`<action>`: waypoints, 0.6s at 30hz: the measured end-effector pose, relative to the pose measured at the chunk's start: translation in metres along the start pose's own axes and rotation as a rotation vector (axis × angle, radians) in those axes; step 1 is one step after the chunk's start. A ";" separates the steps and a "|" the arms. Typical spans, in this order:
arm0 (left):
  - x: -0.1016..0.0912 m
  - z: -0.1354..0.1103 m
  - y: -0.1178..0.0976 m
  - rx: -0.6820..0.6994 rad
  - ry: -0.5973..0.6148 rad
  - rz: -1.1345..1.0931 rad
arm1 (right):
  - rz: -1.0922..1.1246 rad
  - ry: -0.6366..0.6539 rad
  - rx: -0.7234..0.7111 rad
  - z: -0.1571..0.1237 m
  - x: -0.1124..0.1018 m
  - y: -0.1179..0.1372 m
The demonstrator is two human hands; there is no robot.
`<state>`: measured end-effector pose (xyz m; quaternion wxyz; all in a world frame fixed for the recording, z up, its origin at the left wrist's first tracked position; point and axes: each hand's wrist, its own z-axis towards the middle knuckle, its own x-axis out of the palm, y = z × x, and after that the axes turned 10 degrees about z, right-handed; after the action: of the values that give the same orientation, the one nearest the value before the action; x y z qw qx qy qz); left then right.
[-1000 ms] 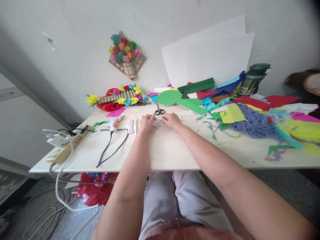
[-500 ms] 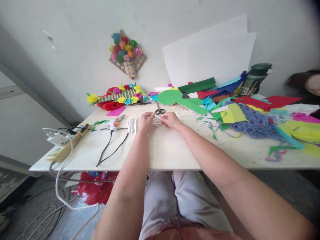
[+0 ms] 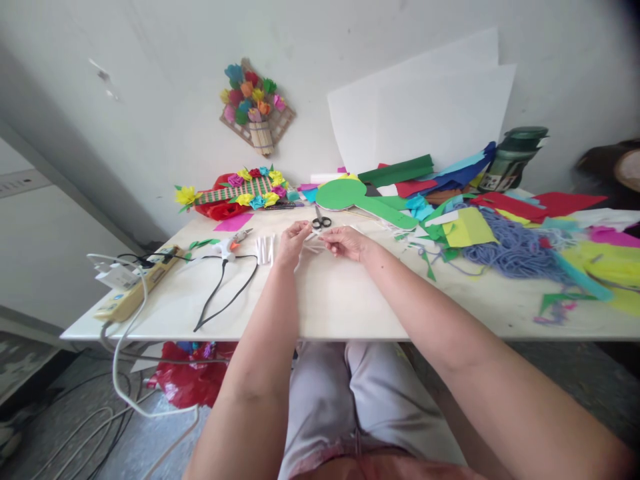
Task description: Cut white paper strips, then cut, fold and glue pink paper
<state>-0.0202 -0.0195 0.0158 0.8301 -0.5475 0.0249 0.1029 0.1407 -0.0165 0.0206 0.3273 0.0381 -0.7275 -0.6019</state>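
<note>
My left hand [image 3: 291, 241] and my right hand [image 3: 345, 241] meet above the white table [image 3: 330, 300], each pinching an end of a small white paper strip [image 3: 315, 245] held between them. Both hands have closed fingers. Black-handled scissors [image 3: 320, 221] lie just beyond the hands. Several rolled white paper sticks [image 3: 265, 249] lie to the left of my left hand.
A glue gun [image 3: 229, 247] with black cord and a power strip [image 3: 133, 293] sit at left. A green paddle-shaped cutout [image 3: 357, 198], coloured paper scraps, purple yarn [image 3: 510, 250] and a dark green jar [image 3: 513, 159] crowd the right. Paper-flower crafts [image 3: 237, 189] lie by the wall.
Both hands have lifted slightly off the table and drawn a little apart, with the white strip stretched between them.
</note>
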 end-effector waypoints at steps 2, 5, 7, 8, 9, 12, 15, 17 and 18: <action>-0.001 0.001 0.002 -0.040 -0.029 0.058 | -0.001 0.001 0.002 0.001 -0.002 -0.001; -0.003 0.002 0.005 -0.072 -0.045 0.079 | -0.017 0.002 -0.015 0.003 -0.004 -0.003; -0.003 0.002 0.006 -0.079 -0.049 0.067 | -0.053 -0.023 -0.045 0.003 -0.003 -0.004; -0.003 0.002 0.007 -0.081 -0.055 0.071 | -0.077 -0.037 -0.064 0.004 -0.002 -0.004; -0.003 0.002 0.007 -0.082 -0.061 0.083 | -0.106 -0.049 -0.084 0.004 -0.001 -0.005; -0.002 0.002 0.007 -0.075 -0.066 0.118 | -0.192 -0.088 -0.146 0.004 0.001 -0.006; -0.002 0.002 0.006 -0.056 -0.035 0.105 | -0.254 -0.127 -0.205 0.004 0.002 -0.005; -0.002 0.001 0.006 -0.042 -0.034 0.077 | -0.280 -0.145 -0.252 0.003 0.004 -0.004; -0.002 0.001 0.006 -0.035 -0.042 0.066 | -0.293 -0.152 -0.275 0.003 0.005 -0.004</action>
<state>-0.0234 -0.0163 0.0112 0.8170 -0.5583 0.0237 0.1419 0.1342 -0.0174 0.0194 0.1823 0.0530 -0.6478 -0.7378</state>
